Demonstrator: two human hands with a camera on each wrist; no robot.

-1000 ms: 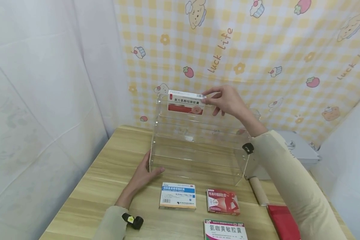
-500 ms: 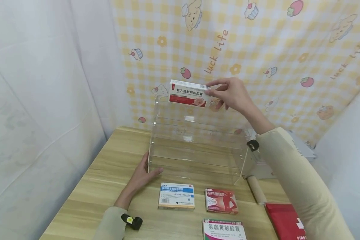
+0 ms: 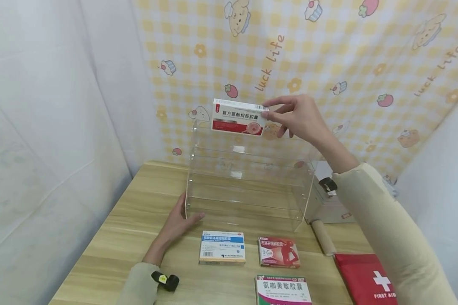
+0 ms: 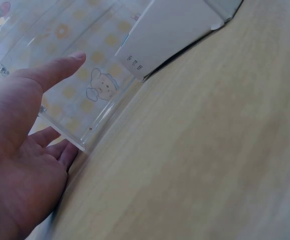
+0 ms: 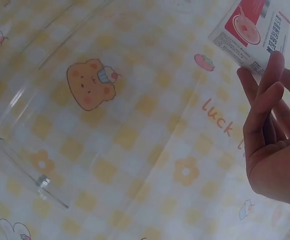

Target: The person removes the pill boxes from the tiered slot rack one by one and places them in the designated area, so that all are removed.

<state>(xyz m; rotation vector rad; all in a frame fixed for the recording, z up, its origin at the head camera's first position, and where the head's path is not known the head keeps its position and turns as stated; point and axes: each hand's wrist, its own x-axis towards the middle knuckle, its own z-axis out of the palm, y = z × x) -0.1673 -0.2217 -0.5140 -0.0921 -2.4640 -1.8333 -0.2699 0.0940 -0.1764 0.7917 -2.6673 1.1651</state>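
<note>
My right hand (image 3: 303, 118) pinches a white and red medicine box (image 3: 238, 120) by its right end, between thumb and fingers. The box is upright, at the top tier of a clear acrylic shelf (image 3: 248, 203); whether it touches the shelf cannot be told. In the right wrist view, the medicine box (image 5: 252, 35) sits against my fingertips. Low at the shelf's left side, my left hand (image 3: 177, 222) holds the side panel's edge, thumb in front and fingers on the outer side. The left wrist view shows that panel's corner beside my left hand (image 4: 25, 150).
Before the shelf lie a blue and white medicine box (image 3: 222, 248), a red one (image 3: 278, 253) and a green and white one (image 3: 283, 292). At right are a cardboard tube (image 3: 323, 237), a red first-aid pouch (image 3: 362, 275) and a pale case (image 3: 330, 203). A checked curtain hangs behind.
My right hand has raised the white and red medicine box from lower at the shelf's top to its present height. My left hand stays at the shelf's side. The view shifts slightly.
</note>
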